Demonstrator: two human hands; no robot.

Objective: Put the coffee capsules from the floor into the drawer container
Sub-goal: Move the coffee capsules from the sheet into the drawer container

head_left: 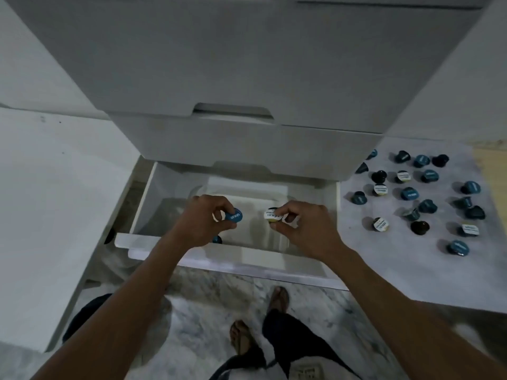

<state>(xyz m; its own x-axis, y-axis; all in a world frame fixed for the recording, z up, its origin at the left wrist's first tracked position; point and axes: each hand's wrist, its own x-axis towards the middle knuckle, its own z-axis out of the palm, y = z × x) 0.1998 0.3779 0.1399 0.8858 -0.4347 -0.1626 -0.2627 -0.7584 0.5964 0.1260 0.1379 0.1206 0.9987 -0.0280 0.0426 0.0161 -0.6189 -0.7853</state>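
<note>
Left hand (203, 218) is hovering over the open drawer (233, 259), thumb and fingers pinching a blue-lidded capsule (233, 216), lid tilted toward the camera. Another blue capsule (216, 239) is lying in the clear container (277, 237) just below that hand, partly hidden. Right hand (304, 229) is hanging beside it, fingertips pinching a white-lidded capsule (272, 215) on edge, lid facing left.

Both capsules are sitting directly above the container, so the release looks like a straight drop; the left hand appears nearer its front wall.

Right of the drawer, the remaining capsules (419, 193) are lying scattered on the marble floor (384, 264), some upright, some tipped. Closest to the right hand.
</note>
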